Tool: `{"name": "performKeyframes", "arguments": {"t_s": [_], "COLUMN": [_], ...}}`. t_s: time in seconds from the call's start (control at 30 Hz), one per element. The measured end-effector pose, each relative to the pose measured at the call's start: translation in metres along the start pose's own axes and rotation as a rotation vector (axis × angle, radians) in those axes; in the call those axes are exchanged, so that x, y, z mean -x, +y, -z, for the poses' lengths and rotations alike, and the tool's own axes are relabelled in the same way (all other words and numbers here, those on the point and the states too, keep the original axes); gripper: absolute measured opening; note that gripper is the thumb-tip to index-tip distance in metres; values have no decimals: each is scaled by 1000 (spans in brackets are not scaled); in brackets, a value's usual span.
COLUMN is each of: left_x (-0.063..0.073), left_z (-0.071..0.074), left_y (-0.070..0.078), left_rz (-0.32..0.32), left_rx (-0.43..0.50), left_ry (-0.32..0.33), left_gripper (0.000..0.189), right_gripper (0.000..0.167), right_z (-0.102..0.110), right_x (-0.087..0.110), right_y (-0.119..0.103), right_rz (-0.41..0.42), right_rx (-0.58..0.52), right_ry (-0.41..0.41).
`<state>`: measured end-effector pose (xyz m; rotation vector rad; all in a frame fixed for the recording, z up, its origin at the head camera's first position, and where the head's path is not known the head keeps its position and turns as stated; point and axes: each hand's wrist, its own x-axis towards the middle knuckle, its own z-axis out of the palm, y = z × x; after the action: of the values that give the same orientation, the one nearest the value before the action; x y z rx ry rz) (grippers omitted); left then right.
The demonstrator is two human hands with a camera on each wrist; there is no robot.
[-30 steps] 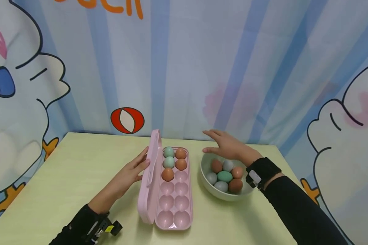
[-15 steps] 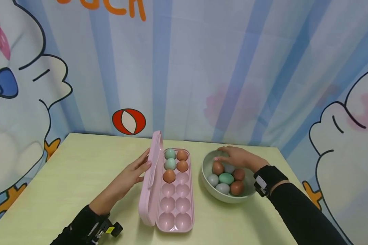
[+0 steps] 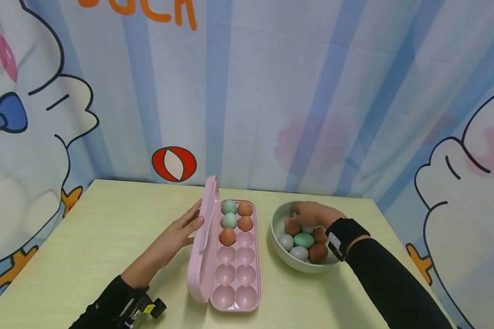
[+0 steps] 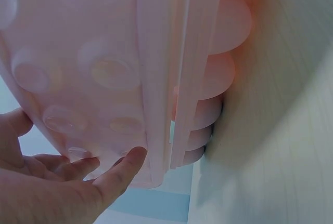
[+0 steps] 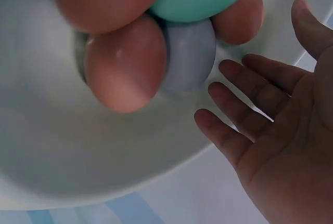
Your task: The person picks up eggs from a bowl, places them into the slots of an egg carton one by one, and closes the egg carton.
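A pink egg carton [image 3: 235, 275] stands open on the table, its lid [image 3: 198, 262] raised at the left. Pale green eggs [image 3: 228, 220] and brown eggs [image 3: 228, 236] fill the far cups. My left hand [image 3: 174, 236] rests its fingers on the lid's outer face, fingertips spread. Inside the pale bowl [image 3: 281, 261] lie brown eggs [image 3: 318, 252], grey eggs [image 3: 299, 253] and one green egg [image 3: 303, 240]. My right hand [image 3: 314, 213] reaches over the bowl's far side, above a brown egg. In the right wrist view, its fingers [image 5: 223, 135] are extended beside a grey egg [image 5: 190, 57], gripping nothing.
The pale yellow table [image 3: 119, 219] runs back to a striped blue curtain [image 3: 247, 114] printed with cartoon ducks. The bowl stands to the right of the carton, with a narrow strip of table between them.
My right hand has come down from above the bowl's far rim into the bowl, among the eggs. My left hand stays on the lid, and the carton has not visibly moved.
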<state>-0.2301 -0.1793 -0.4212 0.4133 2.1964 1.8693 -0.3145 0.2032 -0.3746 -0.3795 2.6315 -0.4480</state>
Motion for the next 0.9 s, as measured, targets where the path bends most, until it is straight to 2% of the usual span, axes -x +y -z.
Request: {"name": "performKeyframes", "arguments": {"t_s": [0.03,0.07,0.13,0.17,0.23,0.27,0.3,0.4,0.47,0.67,0.9], "left_x": [0,0,0,0,0,0,0,0,1,0,0], "left_z": [0,0,0,0,0,0,0,0,0,-1,0], "left_y": [0,0,0,0,0,0,0,-1,-2,-3,-2], "left_rz": [-2,-3,-6,-7,-8,-9,-9,-11,-9,-1,-7], "left_rx": [0,1,4,6,11,12,12,9,7,7,3], "left_ry": [0,0,-1,-1,0,0,-1,-1,-2,3,4], "left_gripper": [66,66,66,66,66,66,66,66,66,66,66], "right_gripper": [42,33,26,30,40,45,47,49,47,27,16], "right_z": [-1,-4,-8,-10,-13,-15,-15,-16,-17,-20,-15], "right_x": [1,2,4,4,1,-1,-6,-21,-29,-36,-29], "right_y": [-3,-5,-10,-12,-14,-14,-13,-9,-7,-10,-20], "right_rz": [-10,-38,-126,-169,-159,-147,-108,24,13,-26,15], "right_rx": [-5,-61,-265,-357,-336,-306,-200,204,283,386,365], "right_ry": [5,-4,-35,-36,-35,-39,-36,3,-7,34,49]}}
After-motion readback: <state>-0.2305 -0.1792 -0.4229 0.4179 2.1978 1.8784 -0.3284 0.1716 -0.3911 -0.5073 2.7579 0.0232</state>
